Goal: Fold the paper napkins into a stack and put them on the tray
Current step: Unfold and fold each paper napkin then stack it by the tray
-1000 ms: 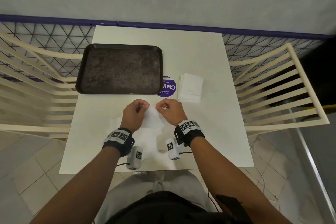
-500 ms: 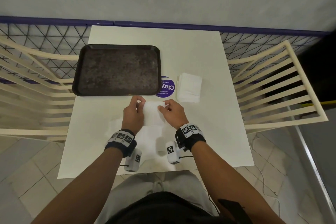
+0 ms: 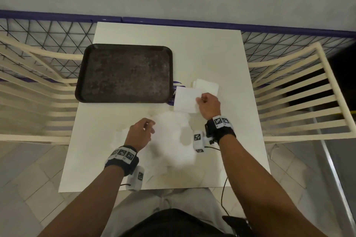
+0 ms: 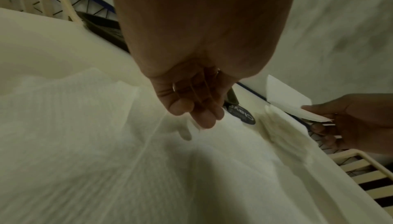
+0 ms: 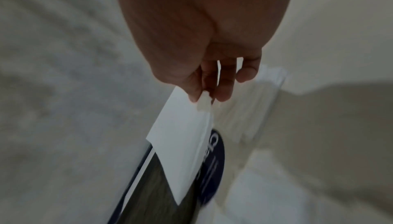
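Note:
My right hand (image 3: 199,100) pinches a folded white napkin (image 3: 185,100) by its near right corner and holds it above the table, just left of the stack of folded napkins (image 3: 208,85). The right wrist view shows thumb and fingers (image 5: 194,93) nipping the folded napkin (image 5: 182,143). The dark tray (image 3: 123,73) lies bare at the far left. My left hand (image 3: 151,125) hovers with loosely curled fingers over the pile of unfolded napkins (image 3: 171,140) and holds nothing; the left wrist view shows its fingers (image 4: 202,116) just above the unfolded napkins (image 4: 106,143).
The white table (image 3: 221,54) carries a round purple sticker (image 3: 172,100) between tray and stack. Cream slatted chairs stand to the left (image 3: 28,86) and right (image 3: 298,92). A mesh fence with a blue rail (image 3: 192,23) runs behind.
Both hands were pressing the fold in front of me; now the right hand has carried the folded napkin forward and right toward the stack, and the left hand has let go and drawn back.

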Demonstrator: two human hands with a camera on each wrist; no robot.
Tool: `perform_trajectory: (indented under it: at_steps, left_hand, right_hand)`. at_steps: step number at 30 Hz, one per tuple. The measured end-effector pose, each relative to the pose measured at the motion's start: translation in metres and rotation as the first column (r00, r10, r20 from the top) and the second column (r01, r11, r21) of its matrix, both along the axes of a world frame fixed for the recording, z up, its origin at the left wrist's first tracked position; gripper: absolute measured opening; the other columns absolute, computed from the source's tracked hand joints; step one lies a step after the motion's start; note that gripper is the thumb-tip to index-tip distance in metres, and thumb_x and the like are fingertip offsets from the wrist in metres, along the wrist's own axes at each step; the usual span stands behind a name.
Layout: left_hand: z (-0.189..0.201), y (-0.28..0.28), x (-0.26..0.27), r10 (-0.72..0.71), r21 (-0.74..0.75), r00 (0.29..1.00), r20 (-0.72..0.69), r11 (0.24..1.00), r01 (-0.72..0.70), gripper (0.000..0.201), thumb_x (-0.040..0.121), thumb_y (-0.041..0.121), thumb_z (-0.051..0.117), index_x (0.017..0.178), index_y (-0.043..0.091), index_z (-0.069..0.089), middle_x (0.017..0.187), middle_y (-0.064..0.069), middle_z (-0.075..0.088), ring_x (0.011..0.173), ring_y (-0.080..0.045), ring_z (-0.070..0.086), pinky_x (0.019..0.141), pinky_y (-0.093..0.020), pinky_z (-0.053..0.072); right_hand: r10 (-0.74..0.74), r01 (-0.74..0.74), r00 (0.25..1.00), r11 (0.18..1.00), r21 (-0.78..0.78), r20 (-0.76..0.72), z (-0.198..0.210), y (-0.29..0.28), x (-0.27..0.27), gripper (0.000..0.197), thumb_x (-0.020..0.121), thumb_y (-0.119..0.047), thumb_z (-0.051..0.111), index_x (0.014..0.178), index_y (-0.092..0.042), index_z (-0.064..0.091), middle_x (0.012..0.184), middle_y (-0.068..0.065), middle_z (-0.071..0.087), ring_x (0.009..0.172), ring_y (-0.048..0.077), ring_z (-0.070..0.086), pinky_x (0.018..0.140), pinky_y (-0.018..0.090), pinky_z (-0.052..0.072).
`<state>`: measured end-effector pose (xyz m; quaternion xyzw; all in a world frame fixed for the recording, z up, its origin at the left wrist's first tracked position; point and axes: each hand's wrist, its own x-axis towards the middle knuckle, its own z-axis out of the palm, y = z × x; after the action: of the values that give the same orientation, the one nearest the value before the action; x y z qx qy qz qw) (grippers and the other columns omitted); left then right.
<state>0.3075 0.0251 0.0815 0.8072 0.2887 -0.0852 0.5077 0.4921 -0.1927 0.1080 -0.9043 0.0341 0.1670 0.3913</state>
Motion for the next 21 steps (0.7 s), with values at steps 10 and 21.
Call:
perform_trajectory:
  at_steps: [10, 21]
  left_hand:
    - [-0.021, 0.004, -0.017, 0.084, 0.016, 0.986, -0.141, 0.996, -0.082, 0.013, 0.105, 0.026, 0.055, 0.100, 0.025, 0.067, 0.085, 0.004, 0.075, 0.079, -0.023, 0.071, 0.075, -0.036, 0.058]
    - [-0.028, -0.005, -0.005, 0.169, 0.138, 0.967, -0.192, 0.980, -0.144, 0.024, 0.096, 0.043, 0.069, 0.107, 0.023, 0.067, 0.100, 0.003, 0.071, 0.094, -0.021, 0.066, 0.087, -0.037, 0.055]
  right_hand:
    - [-0.144, 0.143, 0.990, 0.979, -0.145, 0.006, -0.025, -0.037, 0.084, 0.025, 0.096, -0.021, 0.063, 0.114, -0.005, 0.069, 0.119, 0.015, 0.070, 0.116, 0.033, 0.061, 0.098, 0.031, 0.044]
    - [-0.235, 0.245, 0.943, 0.969, -0.015, 0.237, -0.033, -0.035, 0.048, 0.031, 0.089, -0.020, 0.069, 0.116, -0.018, 0.055, 0.111, 0.008, 0.060, 0.101, 0.025, 0.060, 0.087, 0.038, 0.051]
